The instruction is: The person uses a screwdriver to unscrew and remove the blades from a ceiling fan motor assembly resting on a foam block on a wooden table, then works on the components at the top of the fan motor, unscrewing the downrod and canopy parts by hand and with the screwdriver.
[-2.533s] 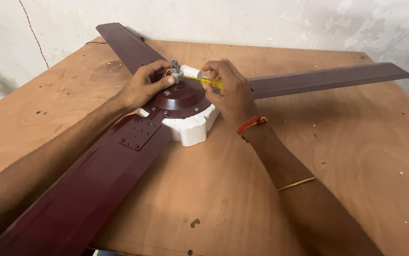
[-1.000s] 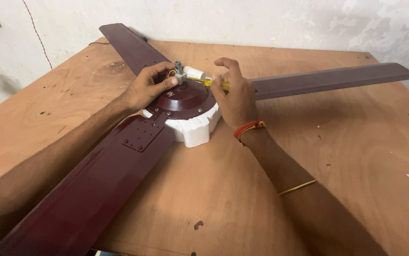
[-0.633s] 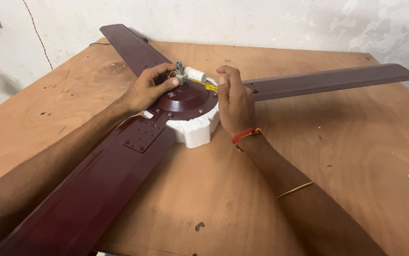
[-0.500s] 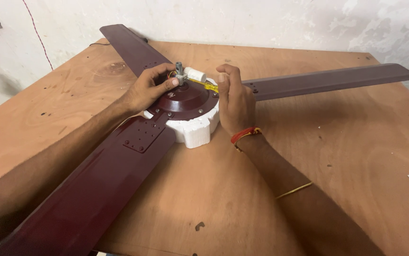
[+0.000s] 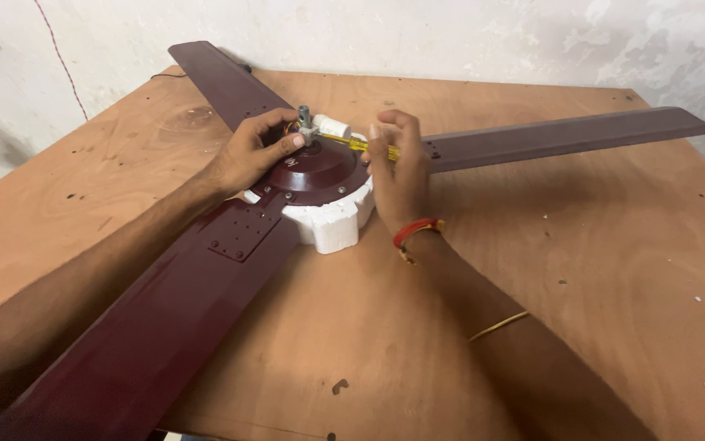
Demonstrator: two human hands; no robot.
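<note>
A maroon three-bladed ceiling fan (image 5: 230, 245) lies on a wooden table (image 5: 597, 245), its dark domed motor housing (image 5: 320, 167) resting on a white foam block (image 5: 332, 224). My left hand (image 5: 250, 155) grips the housing's left rim, thumb near the short metal shaft (image 5: 304, 121) at the centre. My right hand (image 5: 397, 167) holds a yellow-handled screwdriver (image 5: 361, 145), its tip pointing toward the shaft and a small white cylinder (image 5: 332, 126) with wires beside it.
One blade (image 5: 565, 135) reaches toward the table's right edge, another (image 5: 222, 77) toward the back left, the third toward me at lower left. A whitewashed wall (image 5: 450, 37) stands behind the table, with a red wire (image 5: 62, 69) hanging at left.
My right hand has turned and shifted slightly on the screwdriver beside the hub. My left hand stays on the housing. The fan has not moved.
</note>
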